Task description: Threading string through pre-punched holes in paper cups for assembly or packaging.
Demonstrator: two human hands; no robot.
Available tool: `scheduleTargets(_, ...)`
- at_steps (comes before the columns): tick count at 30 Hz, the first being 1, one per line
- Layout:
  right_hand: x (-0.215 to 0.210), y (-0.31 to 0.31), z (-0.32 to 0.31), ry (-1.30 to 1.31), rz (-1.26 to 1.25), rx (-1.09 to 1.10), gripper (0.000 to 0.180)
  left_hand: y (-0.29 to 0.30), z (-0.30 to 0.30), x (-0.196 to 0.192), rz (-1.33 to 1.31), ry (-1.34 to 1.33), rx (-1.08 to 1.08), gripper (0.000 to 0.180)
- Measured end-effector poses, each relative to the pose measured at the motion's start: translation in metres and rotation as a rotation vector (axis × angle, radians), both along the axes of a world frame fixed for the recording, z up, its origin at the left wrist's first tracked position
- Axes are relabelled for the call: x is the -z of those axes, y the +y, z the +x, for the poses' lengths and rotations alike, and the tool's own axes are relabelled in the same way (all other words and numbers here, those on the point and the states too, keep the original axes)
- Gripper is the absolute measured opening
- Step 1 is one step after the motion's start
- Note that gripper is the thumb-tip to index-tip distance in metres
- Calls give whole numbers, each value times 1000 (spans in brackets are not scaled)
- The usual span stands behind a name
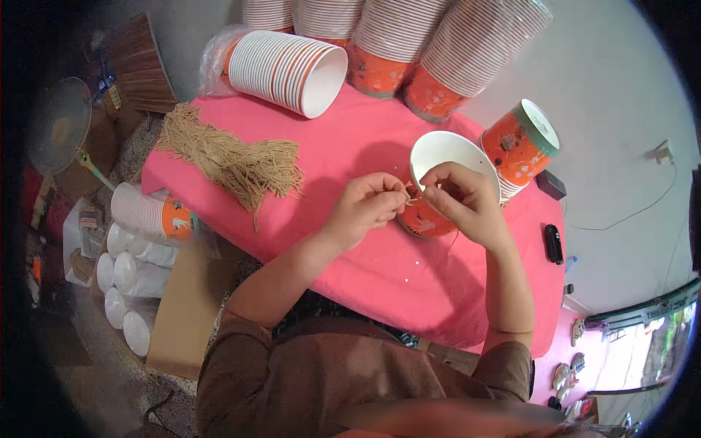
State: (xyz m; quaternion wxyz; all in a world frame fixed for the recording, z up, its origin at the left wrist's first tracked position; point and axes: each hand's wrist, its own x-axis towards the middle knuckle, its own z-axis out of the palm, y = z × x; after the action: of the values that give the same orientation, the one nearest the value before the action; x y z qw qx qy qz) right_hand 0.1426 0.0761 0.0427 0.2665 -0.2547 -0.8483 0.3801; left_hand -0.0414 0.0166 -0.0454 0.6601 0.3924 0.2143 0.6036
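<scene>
Left hand (pixel 369 204) pinching thin twine strand (pixel 410 199) at rim of orange paper cup (pixel 438 182) on pink table (pixel 350 146); right hand (pixel 460 201) fingers gripping same rim; risk: strand slips, cup tips toward cup stack (pixel 522 146) just beside.

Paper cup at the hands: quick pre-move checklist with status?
1. Paper cup between both hands, open mouth facing up toward the camera: ok.
2. Left hand pinching a thin string end at the cup's rim: ok.
3. Right hand at the rim, fingers curled by the same spot: ok.
4. String actually through a hole in the cup: cannot tell, too small.
5. String bundle lying on the pink tablecloth, spare supply to the left: ok.
6. Stacked cups lying on their side, apart from the hands: ok.
</scene>
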Motion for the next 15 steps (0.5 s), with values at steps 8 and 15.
scheduleTargets(8,18,-4,-10,5,228,78,10,-1,3,3,-7,9,-104,10)
scheduleTargets(15,17,-10,-13,17,605,22,11,-3,1,-2,-124,-58,-58,8)
